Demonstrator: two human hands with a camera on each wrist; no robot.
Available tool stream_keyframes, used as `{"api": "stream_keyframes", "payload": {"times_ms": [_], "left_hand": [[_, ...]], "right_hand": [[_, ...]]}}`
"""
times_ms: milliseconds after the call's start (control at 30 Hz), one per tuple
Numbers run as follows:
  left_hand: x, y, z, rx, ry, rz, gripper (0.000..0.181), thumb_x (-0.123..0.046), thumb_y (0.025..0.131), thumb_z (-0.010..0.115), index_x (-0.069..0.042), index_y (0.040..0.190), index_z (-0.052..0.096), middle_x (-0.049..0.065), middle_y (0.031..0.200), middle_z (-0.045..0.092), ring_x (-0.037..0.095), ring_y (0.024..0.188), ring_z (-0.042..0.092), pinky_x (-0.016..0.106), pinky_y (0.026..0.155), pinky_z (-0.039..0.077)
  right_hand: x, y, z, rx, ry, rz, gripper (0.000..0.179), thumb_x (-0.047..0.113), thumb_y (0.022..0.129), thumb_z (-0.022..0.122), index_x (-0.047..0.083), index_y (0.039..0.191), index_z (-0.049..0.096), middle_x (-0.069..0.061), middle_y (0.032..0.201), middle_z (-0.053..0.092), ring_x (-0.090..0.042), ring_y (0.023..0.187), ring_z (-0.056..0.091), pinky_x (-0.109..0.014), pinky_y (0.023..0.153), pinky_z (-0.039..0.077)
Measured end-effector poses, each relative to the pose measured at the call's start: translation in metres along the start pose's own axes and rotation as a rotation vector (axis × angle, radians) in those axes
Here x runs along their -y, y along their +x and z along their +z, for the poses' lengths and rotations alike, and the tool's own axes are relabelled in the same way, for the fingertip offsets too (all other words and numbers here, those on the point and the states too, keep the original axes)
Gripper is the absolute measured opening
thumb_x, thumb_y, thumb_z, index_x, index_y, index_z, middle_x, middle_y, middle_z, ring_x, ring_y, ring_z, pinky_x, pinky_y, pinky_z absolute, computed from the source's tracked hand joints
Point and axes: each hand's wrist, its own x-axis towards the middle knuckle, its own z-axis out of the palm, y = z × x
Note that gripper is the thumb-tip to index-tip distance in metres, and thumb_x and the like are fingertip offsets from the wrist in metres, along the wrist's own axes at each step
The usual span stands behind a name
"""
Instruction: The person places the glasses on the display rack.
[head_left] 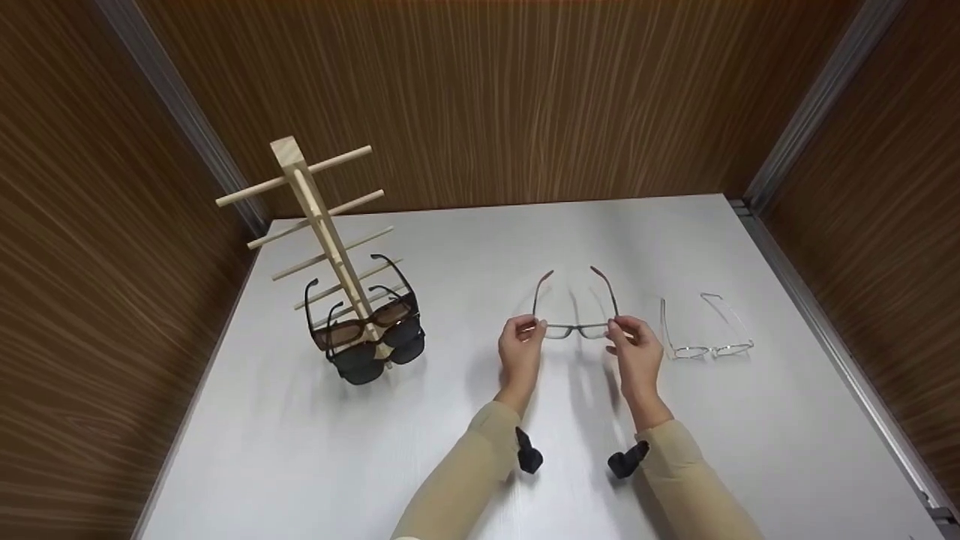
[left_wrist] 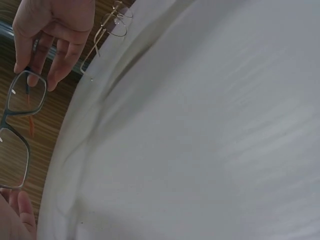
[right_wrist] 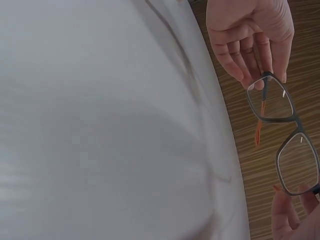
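Between both hands is a pair of dark-framed eyeglasses [head_left: 576, 330] with clear lenses and reddish temple tips, its temples unfolded and pointing away from me. My left hand [head_left: 521, 352] pinches the frame at its left hinge corner between thumb and fingers. At the opposite corner, my right hand [head_left: 636, 356] pinches it the same way. In the left wrist view the eyeglasses [left_wrist: 25, 112] appear held up above the white table, which fits the shadows below them. Just right of the right hand, a second pair of thin metal-framed glasses [head_left: 712, 350] lies on the table with temples unfolded.
On the left stands a wooden display rack [head_left: 330, 240] with several crossbars. Dark sunglasses [head_left: 367, 330] hang stacked on its lower bars; the upper bars are bare. Wood-grain panels [head_left: 510, 97] enclose the white table [head_left: 315, 450] at the back and both sides.
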Motion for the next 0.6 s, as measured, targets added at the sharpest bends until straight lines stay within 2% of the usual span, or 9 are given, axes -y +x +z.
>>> {"api": "stream_keyframes", "payload": {"times_ms": [100, 233, 333, 533, 600], "left_hand": [[-0.002, -0.002, -0.002, 0.003, -0.008, 0.010, 0.023, -0.012, 0.082, 0.072, 0.001, 0.098, 0.063, 0.008, 0.094, 0.063, 0.019, 0.083, 0.059, 0.026, 0.071, 0.051], [-0.005, -0.004, -0.006, 0.011, -0.012, 0.037, 0.025, -0.011, 0.082, 0.072, 0.003, 0.100, 0.062, 0.013, 0.097, 0.063, 0.024, 0.086, 0.059, 0.028, 0.072, 0.051], [-0.014, -0.006, -0.010, 0.014, -0.021, 0.074, 0.024, -0.006, 0.082, 0.071, 0.007, 0.100, 0.060, 0.018, 0.097, 0.063, 0.029, 0.086, 0.060, 0.031, 0.071, 0.052], [-0.045, -0.018, -0.022, 0.028, -0.037, 0.117, 0.020, 0.001, 0.081, 0.068, 0.009, 0.098, 0.060, 0.024, 0.097, 0.062, 0.033, 0.084, 0.060, 0.034, 0.071, 0.052], [-0.048, -0.019, -0.025, 0.037, -0.049, 0.118, 0.020, 0.002, 0.081, 0.068, 0.009, 0.099, 0.060, 0.025, 0.097, 0.061, 0.033, 0.084, 0.059, 0.035, 0.072, 0.052]], "right_hand": [[0.011, -0.006, 0.001, 0.013, 0.008, -0.008, 0.022, 0.005, 0.087, 0.064, -0.007, 0.105, 0.060, -0.013, 0.099, 0.061, -0.019, 0.079, 0.062, -0.036, 0.067, 0.054], [0.028, -0.016, 0.004, 0.040, 0.000, -0.027, 0.023, 0.001, 0.087, 0.062, -0.010, 0.107, 0.058, -0.018, 0.103, 0.060, -0.032, 0.087, 0.060, -0.036, 0.068, 0.054], [0.035, -0.020, 0.006, 0.051, -0.009, -0.043, 0.024, 0.001, 0.088, 0.062, -0.010, 0.109, 0.057, -0.020, 0.106, 0.060, -0.037, 0.091, 0.059, -0.035, 0.069, 0.054], [0.039, -0.023, 0.007, 0.065, -0.006, -0.048, 0.024, 0.002, 0.088, 0.062, -0.006, 0.110, 0.058, -0.021, 0.107, 0.060, -0.029, 0.087, 0.062, -0.034, 0.070, 0.054], [0.035, -0.020, 0.006, 0.077, 0.008, -0.043, 0.025, 0.003, 0.088, 0.063, -0.005, 0.111, 0.059, -0.021, 0.108, 0.060, -0.027, 0.087, 0.062, -0.035, 0.071, 0.054]]}}
